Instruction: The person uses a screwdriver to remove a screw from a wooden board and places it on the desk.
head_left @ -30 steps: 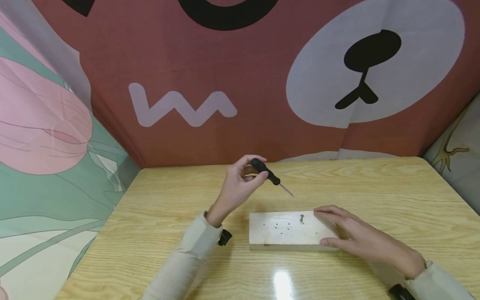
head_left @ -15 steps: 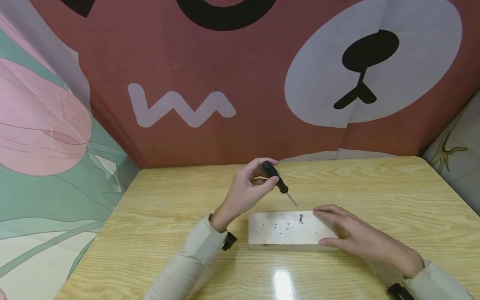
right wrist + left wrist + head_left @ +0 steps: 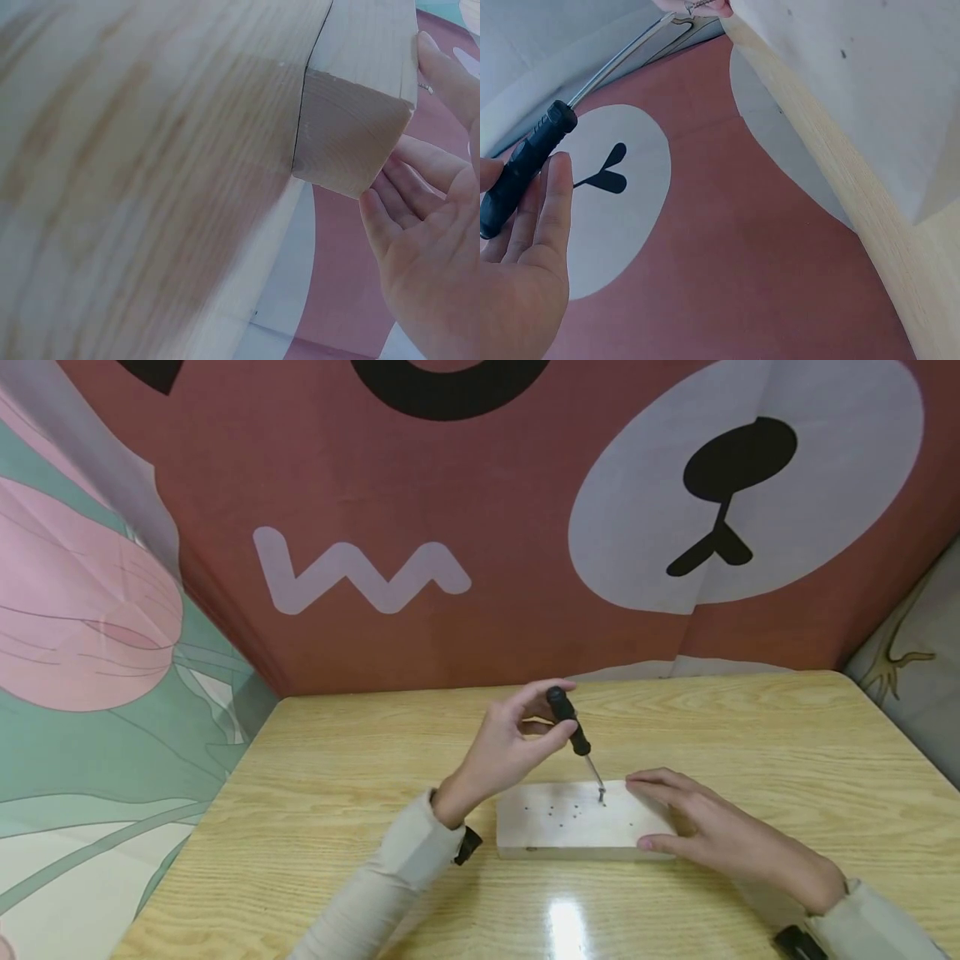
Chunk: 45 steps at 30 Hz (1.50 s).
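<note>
My left hand (image 3: 506, 747) pinches the black handle of a screwdriver (image 3: 568, 720) between thumb and fingers. The shaft slants down to the right, its tip right at the head of a screw (image 3: 602, 796) that stands up from a pale wooden block (image 3: 532, 831). In the left wrist view, the screwdriver (image 3: 529, 165) lies across the fingers, and its metal tip meets the screw (image 3: 697, 5) at the top edge. My right hand (image 3: 723, 831) grips the block's right end, thumb on the near side, fingers at the far side. The right wrist view shows the block's end face (image 3: 349, 131) beside the fingers.
Several small dark holes (image 3: 562, 814) dot the top of the block. It lies on a wood-grain table (image 3: 360, 768). A brown cloth backdrop (image 3: 360, 643) with a cartoon face rises behind the table's far edge. A floral cloth (image 3: 90, 710) hangs at the left.
My left hand has carried the screwdriver right and down, from above the block to the screw head, and the screwdriver now stands steeper. The right hand and block have stayed put.
</note>
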Each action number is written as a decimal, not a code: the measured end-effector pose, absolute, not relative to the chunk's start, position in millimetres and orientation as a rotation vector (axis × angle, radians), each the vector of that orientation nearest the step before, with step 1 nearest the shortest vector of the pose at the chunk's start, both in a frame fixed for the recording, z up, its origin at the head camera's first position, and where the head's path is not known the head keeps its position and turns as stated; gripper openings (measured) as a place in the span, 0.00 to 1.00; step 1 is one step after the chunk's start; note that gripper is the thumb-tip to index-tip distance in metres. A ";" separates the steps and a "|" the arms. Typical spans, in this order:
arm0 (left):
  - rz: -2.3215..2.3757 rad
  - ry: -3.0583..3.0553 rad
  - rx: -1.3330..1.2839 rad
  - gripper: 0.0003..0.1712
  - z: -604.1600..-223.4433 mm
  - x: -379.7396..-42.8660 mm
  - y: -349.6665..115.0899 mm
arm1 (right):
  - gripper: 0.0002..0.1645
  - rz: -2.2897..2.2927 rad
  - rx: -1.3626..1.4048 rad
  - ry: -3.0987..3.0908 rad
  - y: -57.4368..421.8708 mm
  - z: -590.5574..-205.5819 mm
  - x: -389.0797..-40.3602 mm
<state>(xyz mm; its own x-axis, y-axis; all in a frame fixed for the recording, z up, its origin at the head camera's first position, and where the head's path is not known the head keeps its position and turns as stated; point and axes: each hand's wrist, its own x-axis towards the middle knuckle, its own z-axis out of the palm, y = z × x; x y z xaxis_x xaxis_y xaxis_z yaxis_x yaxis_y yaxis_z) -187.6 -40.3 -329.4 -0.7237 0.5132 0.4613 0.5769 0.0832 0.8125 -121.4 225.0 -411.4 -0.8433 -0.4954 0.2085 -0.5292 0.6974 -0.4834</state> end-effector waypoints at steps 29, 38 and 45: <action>-1.554 -2.327 -1.226 0.25 -325.4 -187.5 -28.8 | 0.38 0.822 0.874 -2.795 225.0 -414.1 -121.8; -1.560 -2.313 -1.245 0.25 -324.4 -186.5 -26.2 | 0.39 0.826 0.863 -2.821 226.2 -412.9 -121.8; -1.594 -2.301 -1.268 0.23 -325.4 -182.7 -22.3 | 0.40 0.847 0.857 -2.840 226.1 -412.5 -122.4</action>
<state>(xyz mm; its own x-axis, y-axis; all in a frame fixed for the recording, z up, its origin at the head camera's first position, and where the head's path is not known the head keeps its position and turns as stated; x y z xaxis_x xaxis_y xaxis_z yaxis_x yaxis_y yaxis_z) -182.7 -22.3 -325.4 -0.6576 0.5818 0.4786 0.6525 0.1223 0.7479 -122.4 226.1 -412.5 -0.8441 -0.4958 0.2042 -0.5267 0.6952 -0.4891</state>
